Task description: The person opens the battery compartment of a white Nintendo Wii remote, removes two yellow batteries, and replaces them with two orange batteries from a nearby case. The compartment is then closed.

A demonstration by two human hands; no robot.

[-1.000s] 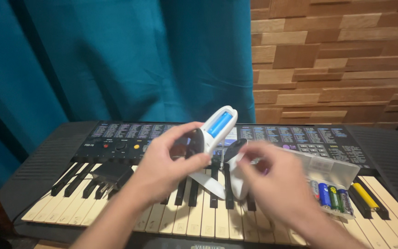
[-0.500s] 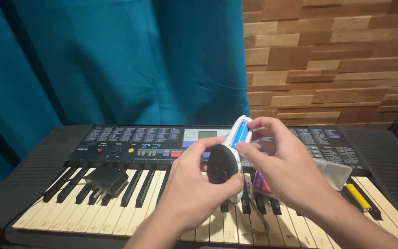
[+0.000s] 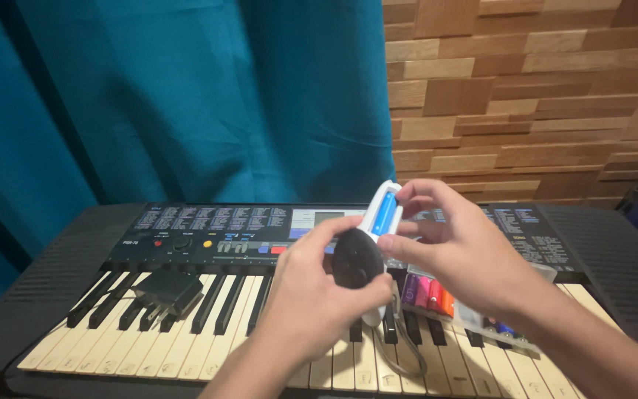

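Two hands hold a white controller (image 3: 371, 247) above the middle of a keyboard (image 3: 186, 295). It has a black round face and an open slot showing a blue battery (image 3: 385, 213). The left hand (image 3: 319, 295) grips its lower body; the right hand (image 3: 459, 247) pinches its far end. Batteries (image 3: 428, 290) lie on the keys to the right, and a black adapter (image 3: 167, 290) to the left.

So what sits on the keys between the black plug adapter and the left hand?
Nothing: in the head view, the stretch from the adapter to the left hand shows only bare keyboard keys.
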